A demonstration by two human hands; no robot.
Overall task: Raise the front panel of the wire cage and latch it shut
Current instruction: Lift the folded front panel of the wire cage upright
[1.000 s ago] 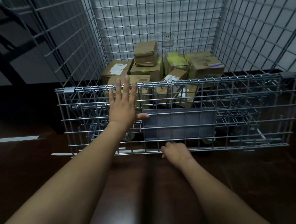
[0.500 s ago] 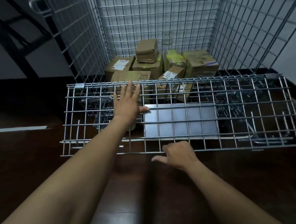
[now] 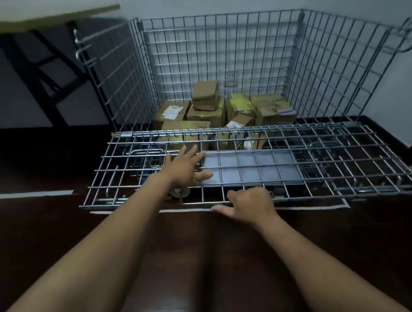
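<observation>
Presently, taking the scene from the left, a table [image 3: 51,18] is standing beside the wire cage [image 3: 218,55], whose left wall is carrying bent catch hooks [image 3: 82,49] near its top edge, and these are hanging unengaged. The front panel [image 3: 344,164] is lying out toward the person, close to level and hinged along its far bar, so the task's own piece is sitting low and unlatched. The left hand [image 3: 186,165] is lying flat on the panel's upper face just left of a grey plate [image 3: 259,167], fingers straight and spread, gripping nothing. In my judgement it is steadying the mesh while the other hand takes the load. Its forearm is reaching straight out. Behind the panel, cardboard boxes [image 3: 202,112] are sitting inside the cage. The right hand [image 3: 251,203] is gripping the panel's near edge bar, knuckles up, fingers curled on the wire and thumb stretched along beneath. I am reading this as the lifting grip, placed near the middle so the panel rises evenly. At the far right a wire hook [image 3: 406,41] is projecting from the right wall's top corner, well apart from the panel, and latching is not yet begun.
</observation>
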